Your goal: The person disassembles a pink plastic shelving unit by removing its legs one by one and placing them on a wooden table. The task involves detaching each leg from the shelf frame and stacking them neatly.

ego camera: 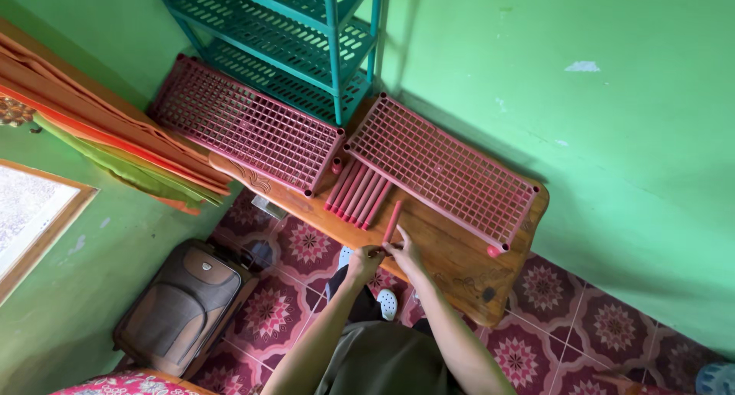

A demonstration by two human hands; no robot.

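Both hands — left hand (365, 261) and right hand (403, 251) — pinch one red tube (392, 221) on the desk (459, 265). Other tubes (358, 192) wait between two red grid shelves (444, 169) — fingers grasping.

The teal rack (291, 35) is cut off by the top edge.

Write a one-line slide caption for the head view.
Both hands, left hand and right hand, grip one red tube on a wooden table beside two red grid shelves.
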